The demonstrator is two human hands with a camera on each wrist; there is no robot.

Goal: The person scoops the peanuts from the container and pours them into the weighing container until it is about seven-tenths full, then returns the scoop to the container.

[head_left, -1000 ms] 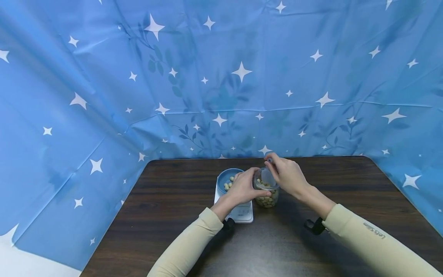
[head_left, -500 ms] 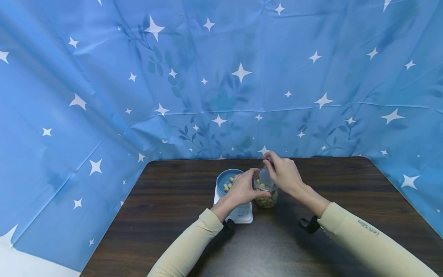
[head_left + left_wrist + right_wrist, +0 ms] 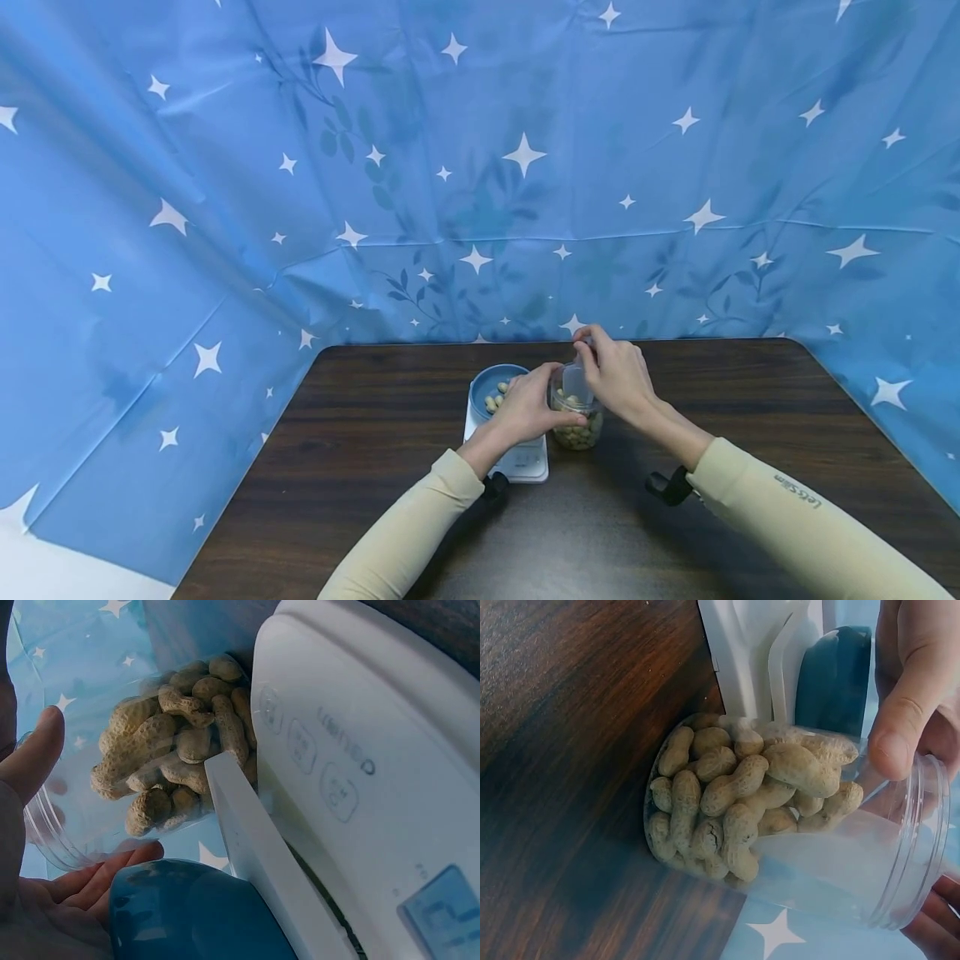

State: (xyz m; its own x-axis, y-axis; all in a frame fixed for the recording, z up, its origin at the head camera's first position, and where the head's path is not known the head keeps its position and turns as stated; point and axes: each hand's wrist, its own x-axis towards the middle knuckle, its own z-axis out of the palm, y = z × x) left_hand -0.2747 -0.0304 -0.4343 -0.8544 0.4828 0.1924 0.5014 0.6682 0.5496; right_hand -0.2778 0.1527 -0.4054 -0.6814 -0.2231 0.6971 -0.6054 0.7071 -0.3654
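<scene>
In the head view, a clear jar [image 3: 577,433] of peanuts [image 3: 735,795] stands upright on the table. My left hand [image 3: 527,404] grips it near the rim, thumb on the near side; the left wrist view shows the thumb [image 3: 43,754] and fingers about the mouth. My right hand [image 3: 621,379] pinches the top of a translucent white scoop [image 3: 576,382], whose blade dips into the jar beside the peanuts. Left of the jar, a blue bowl [image 3: 483,387] with several peanuts sits on a white kitchen scale [image 3: 525,462]. My left hand partly hides both.
The dark wooden table [image 3: 360,467] extends around the jar and scale. Behind and to the left hangs a blue star-patterned cloth [image 3: 480,208]. A black wrist strap [image 3: 670,487] is on the right arm.
My right hand has shifted slightly left and the forearm has swung in, turning the scoop a little inside the jar. My left hand, the jar and the scale stay put.
</scene>
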